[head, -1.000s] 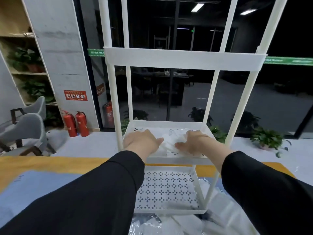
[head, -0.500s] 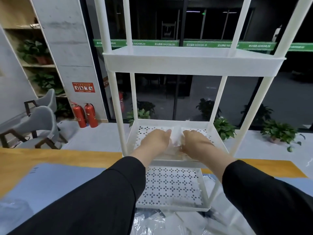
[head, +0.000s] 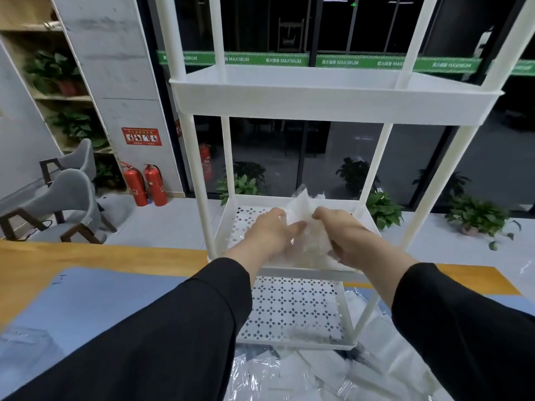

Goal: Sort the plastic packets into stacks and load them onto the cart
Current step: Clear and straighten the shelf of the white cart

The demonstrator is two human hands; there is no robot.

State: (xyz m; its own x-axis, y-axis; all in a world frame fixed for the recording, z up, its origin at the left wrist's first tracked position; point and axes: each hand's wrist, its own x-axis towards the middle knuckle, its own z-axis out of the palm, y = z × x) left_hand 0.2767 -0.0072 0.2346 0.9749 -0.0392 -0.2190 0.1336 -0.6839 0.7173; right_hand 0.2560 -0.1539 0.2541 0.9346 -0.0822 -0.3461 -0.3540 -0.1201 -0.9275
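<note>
Between two hands point(head: 269, 233), one packet bundle point(head: 307, 224)

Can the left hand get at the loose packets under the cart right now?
Probably not yet: the left hand grips the packet bundle on the cart's middle shelf together with the right hand. The loose packets themselves lie uncovered.

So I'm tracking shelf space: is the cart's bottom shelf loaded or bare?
Bare: the bottom shelf shows only its perforated floor. The packets sit on the middle shelf, held by both hands.
</note>
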